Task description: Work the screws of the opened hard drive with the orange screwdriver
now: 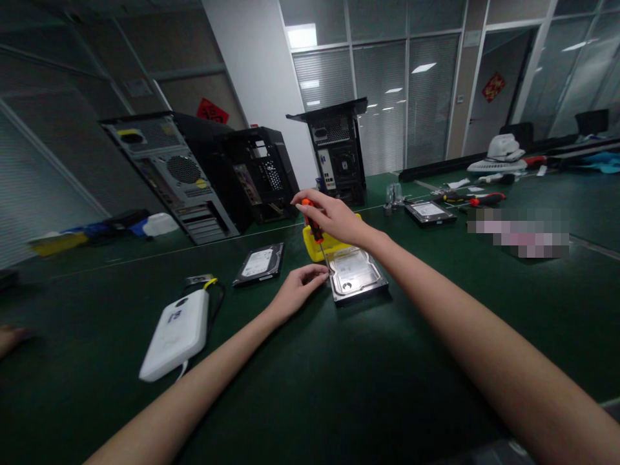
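A white device point(174, 336) lies at left on the green tabletop point(271, 413); the left hand point(299, 288) curls at a hard drive point(358, 274), by its left edge, whether pinching anything I cannot tell; the right hand point(336, 218) grips an orange-and-black screwdriver point(316, 231), its shaft slanting down to that edge; a yellow object point(316, 250) sits behind; farther back stand computer cases point(264, 171).

Orange-black screwdriver point(316, 231), silver drive point(356, 274), green tabletop point(310, 381)

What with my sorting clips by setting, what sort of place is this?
Probably a computer repair workshop: computer cases stand on the green table, hard drives lie there, and the right hand holds a screwdriver.
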`<state>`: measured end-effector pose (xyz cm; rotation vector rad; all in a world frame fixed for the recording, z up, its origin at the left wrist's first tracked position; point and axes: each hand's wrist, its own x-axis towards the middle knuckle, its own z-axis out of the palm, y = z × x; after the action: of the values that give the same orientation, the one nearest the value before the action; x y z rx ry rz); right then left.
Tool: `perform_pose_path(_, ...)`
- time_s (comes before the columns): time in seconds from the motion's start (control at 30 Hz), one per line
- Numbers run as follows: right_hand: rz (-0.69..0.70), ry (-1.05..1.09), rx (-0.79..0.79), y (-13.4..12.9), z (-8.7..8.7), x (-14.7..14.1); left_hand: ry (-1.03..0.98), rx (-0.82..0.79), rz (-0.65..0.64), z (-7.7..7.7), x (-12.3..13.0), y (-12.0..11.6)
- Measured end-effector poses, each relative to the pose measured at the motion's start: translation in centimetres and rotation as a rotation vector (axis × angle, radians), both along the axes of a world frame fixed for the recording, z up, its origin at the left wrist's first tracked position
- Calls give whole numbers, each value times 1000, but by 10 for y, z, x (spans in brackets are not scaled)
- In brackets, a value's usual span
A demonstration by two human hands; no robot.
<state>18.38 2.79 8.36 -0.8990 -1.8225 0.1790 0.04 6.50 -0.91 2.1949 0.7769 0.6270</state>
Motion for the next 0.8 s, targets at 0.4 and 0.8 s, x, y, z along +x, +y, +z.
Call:
perform_pose_path(0.4, 35, 1, -13, 0, 2, -2, -43, -74, 49, 3, 2, -5)
perform_pose_path(0.8, 32, -4, -15, -2, 3, -2, -26, -42, 44, 4, 2, -6)
